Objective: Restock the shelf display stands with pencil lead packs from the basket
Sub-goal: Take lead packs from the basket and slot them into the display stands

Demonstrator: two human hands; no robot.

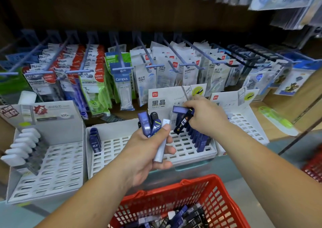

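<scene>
Both bare forearms reach forward; the left hand (148,152) grips several lead packs (157,125), the right hand (204,116) pinches one.

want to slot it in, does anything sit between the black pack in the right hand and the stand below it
Nothing visible. The black pack in the right hand hangs over bare holes of the stand; the blue packs stand to its right, the left hand with its bundle to its left.

White display stands (52,166) sit on the shelf (120,114).
</scene>
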